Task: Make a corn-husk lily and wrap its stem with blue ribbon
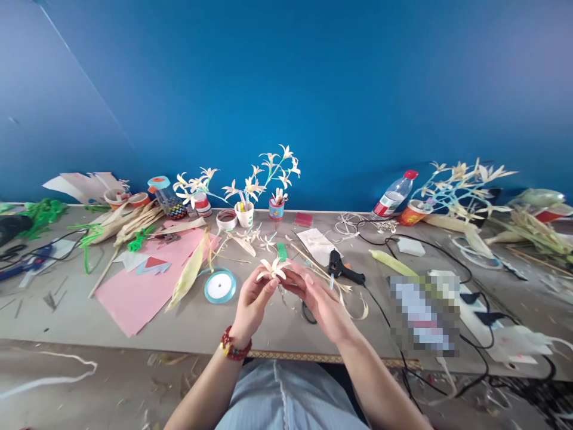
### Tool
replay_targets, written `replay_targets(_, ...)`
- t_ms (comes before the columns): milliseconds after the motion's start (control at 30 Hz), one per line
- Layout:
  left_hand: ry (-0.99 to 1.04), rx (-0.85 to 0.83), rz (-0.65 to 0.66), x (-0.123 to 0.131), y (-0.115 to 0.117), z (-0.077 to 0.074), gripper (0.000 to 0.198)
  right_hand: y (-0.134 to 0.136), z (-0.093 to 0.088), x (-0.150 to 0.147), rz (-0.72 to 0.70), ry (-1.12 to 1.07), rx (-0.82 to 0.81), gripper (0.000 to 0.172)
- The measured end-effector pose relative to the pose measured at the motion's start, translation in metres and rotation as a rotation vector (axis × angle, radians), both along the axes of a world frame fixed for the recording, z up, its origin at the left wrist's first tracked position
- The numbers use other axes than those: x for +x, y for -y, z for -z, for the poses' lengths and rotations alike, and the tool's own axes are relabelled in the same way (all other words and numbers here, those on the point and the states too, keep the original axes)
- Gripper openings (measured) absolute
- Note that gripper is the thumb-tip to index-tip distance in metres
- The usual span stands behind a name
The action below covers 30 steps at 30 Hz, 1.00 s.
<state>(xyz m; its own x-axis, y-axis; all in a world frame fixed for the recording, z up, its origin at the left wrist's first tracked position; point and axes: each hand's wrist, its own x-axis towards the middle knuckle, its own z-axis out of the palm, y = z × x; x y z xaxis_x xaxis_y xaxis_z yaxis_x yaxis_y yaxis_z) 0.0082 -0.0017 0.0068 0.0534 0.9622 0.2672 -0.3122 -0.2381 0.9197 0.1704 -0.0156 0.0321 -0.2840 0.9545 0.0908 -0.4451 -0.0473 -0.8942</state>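
Centrally, head view: L hand (251,301) and R hand (320,298) were both pinched on the husk flower (274,267), held over the table (67,310) near its front edge. Fingers hid the stem. Ribbon spool (219,286) lay just left of L hand; glue gun (342,269) lay near, beyond R hand.

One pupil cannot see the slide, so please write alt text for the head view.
The left hand and right hand hold a pale flower above a cluttered table. A ribbon roll, pink paper and a glue gun lie nearby.
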Motion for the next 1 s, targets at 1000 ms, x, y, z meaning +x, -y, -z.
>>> replay_targets(1000,0.253,-0.233,0.245,0.000,0.008,-0.004,0.013,-0.009,0.011,0.008,0.133,0.443,0.163,0.024)
